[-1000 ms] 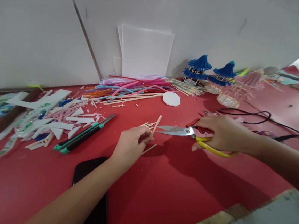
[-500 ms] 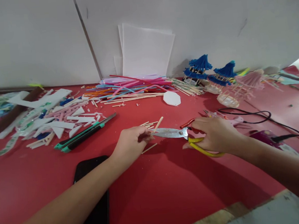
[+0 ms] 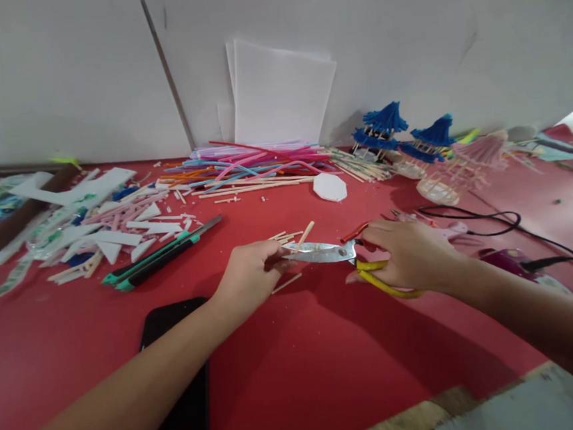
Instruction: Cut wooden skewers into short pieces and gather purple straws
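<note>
Head view: the left hand (image 3: 251, 268) pinches 1 stick (image 3: 307, 234) with its fingers; the right hand (image 3: 415, 250) wraps its fingers around scissors (image 3: 324, 252).

The left hand (image 3: 254, 268) pinches a thin stick (image 3: 307, 234), the right hand (image 3: 413, 251) grips scissors (image 3: 320, 253) set against it; a cutter (image 3: 167, 255) lies left, coloured strands (image 3: 262, 160) far

A flat, red table (image 3: 282, 389) bears a black rectangular phone (image 3: 184, 418), a green-and-black box cutter (image 3: 157, 260), a flat white octagonal piece (image 3: 329, 187) — and piled multicoloured thin rods (image 3: 257, 165).
</note>
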